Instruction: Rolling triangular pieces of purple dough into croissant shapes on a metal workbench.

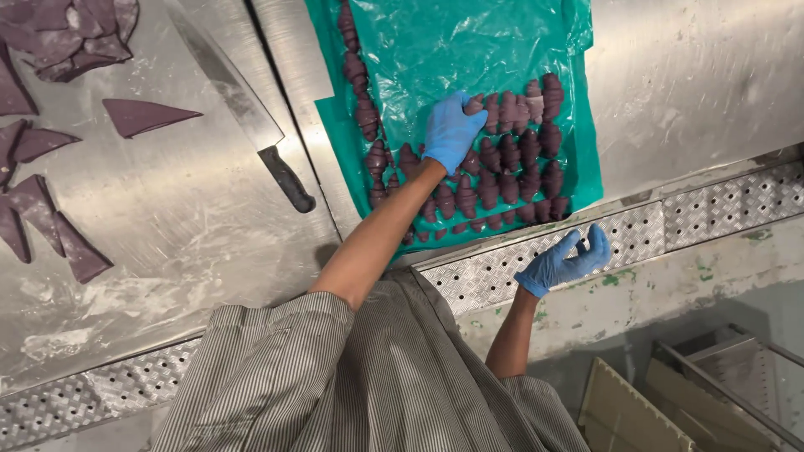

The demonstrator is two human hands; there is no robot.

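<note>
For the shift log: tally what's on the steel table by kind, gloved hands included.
Large knife: 1
Green plastic sheet: 1
Blue-gloved hands, left hand and right hand: 2
Flat purple dough triangles, lying singly: about 7; the heap at top left cannot be counted
Rolled purple pastries on the sheet: too crowded for an exact count
Total countable: about 11

Knife [251, 117] lies left of croissants [502, 167] on sheet [469, 42].

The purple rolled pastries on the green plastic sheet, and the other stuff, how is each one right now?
Purple rolled pastries: shaped, in rows.
Green plastic sheet: spread out, crinkled.
Flat purple dough triangles: unrolled.
Long steel knife: lying flat, unheld.
Left hand: gloved, touching pastries.
Right hand: gloved, open, empty.
</note>
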